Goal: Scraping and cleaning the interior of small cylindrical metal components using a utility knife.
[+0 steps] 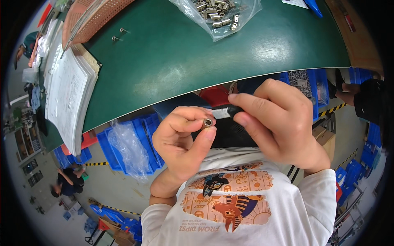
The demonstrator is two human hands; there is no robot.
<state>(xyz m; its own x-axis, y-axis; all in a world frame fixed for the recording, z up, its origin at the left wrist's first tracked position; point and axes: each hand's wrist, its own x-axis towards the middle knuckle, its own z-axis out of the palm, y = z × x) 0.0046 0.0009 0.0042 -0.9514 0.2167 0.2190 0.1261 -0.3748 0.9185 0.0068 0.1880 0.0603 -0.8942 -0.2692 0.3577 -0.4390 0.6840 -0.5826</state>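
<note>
1. Two hands are up close under the camera, held in front of the person's chest and just off the near edge of the green table [172, 61].
2. The left hand [182, 141] is pinching a small metal sleeve [207, 122] between thumb and forefinger, its open bore turned towards the camera.
3. The right hand [279, 123] is closed on a black-handled tool with a pale flat tip [225, 112], thumb and forefinger clamping it; the tip sits just beside the sleeve, almost touching.
4. Whether the tip is actually in contact with the sleeve, I cannot tell.
5. Far across the table lies a clear plastic bag of small metal parts [217, 16], well apart from the hands.
6. At the table's left, an open stack of paper sheets [67, 94], with two loose screws [119, 35] near an orange perforated basket [96, 16].
7. Below the table edge sit blue bins [119, 151], a crumpled clear plastic bag [129, 147] draped over them.
8. Another person crouches on the floor at lower left [67, 182]; someone else's arm shows at the right edge [353, 96].
</note>
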